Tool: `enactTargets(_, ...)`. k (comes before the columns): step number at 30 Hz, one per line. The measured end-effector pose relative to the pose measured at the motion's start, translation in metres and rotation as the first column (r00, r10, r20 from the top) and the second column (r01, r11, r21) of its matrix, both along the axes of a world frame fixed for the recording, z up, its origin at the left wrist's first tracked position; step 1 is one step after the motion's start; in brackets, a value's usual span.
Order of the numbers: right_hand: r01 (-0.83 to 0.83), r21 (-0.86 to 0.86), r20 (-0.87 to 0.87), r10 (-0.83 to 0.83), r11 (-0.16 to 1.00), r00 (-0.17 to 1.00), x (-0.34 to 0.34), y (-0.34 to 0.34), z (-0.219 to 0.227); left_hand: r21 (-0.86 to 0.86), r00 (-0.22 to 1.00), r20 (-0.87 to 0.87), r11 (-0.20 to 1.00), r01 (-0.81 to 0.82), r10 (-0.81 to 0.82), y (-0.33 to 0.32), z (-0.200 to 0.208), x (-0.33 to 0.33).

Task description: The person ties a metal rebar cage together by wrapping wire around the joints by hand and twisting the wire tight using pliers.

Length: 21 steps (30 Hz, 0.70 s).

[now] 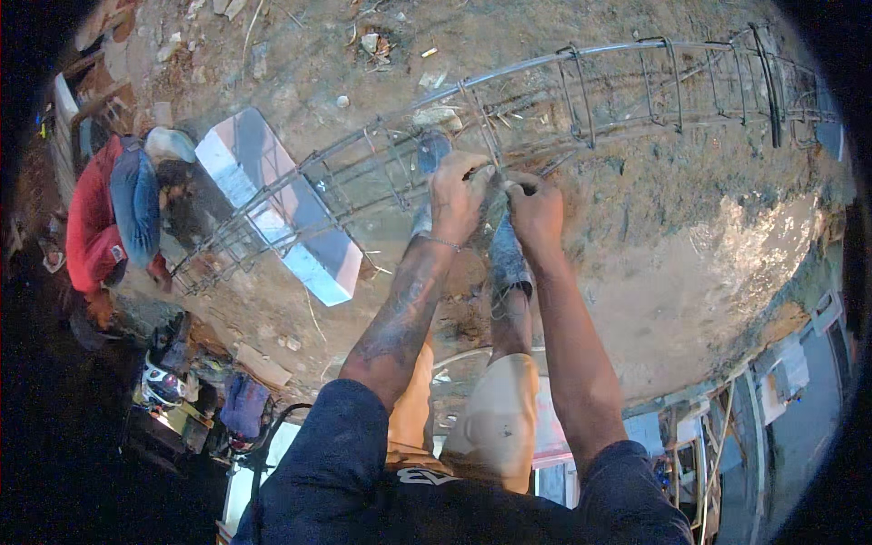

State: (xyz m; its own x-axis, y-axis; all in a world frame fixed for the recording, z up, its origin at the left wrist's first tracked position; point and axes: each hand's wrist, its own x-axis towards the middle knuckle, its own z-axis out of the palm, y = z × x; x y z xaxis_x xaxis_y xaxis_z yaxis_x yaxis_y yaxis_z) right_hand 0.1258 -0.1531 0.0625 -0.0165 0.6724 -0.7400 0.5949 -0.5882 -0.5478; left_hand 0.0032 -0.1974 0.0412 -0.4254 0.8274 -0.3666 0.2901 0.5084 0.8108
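Observation:
A long cage of steel reinforcing bars [627, 46] with square stirrups [674, 86] runs across in front of me, curved by the lens. My left hand [459, 193] is closed in a pinch at the cage's near side, beside a stirrup. Close against it, my right hand [536, 211] is pinched too, its thumb and forefinger nearly meeting the left fingertips. Whatever thin thing lies between the fingers is too small to make out. Left of my hands, the cage lies across a long whitish block [322, 272].
At the far left a person in a red top [91, 218] bends over by the cage's end. Muddy ground with a wet, shiny patch [763, 236] spreads to the right. A motorcycle [163, 386] stands at the lower left. Small stones and debris lie beyond the cage.

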Motion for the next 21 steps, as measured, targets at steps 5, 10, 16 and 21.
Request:
enactTargets(5, -0.139, 0.152, 0.078, 0.128, 0.979, 0.989, -0.012, 0.004, 0.012, 0.168, 0.981, -0.191, 0.986, 0.009, 0.024, -0.013, -0.010, 0.008)
enactTargets(10, -0.014, -0.054, 0.051, 0.017, 0.998, 0.999, -0.004, -0.003, -0.002, 0.193, 0.993, -0.111, 0.981, -0.015, 0.037, -0.009, -0.003, 0.006)
enactTargets(16, -0.052, -0.026, 0.031, 0.053, 0.998, 0.998, -0.008, -0.004, -0.008, 0.098, 0.988, -0.032, 0.983, 0.154, -0.152, -0.010, -0.030, -0.022)
enactTargets(21, -0.125, 0.132, 0.094, 0.113, 0.983, 0.989, 0.010, -0.007, -0.044, 0.075, 0.980, -0.084, 0.979, 0.188, -0.182, -0.004, -0.023, -0.008)
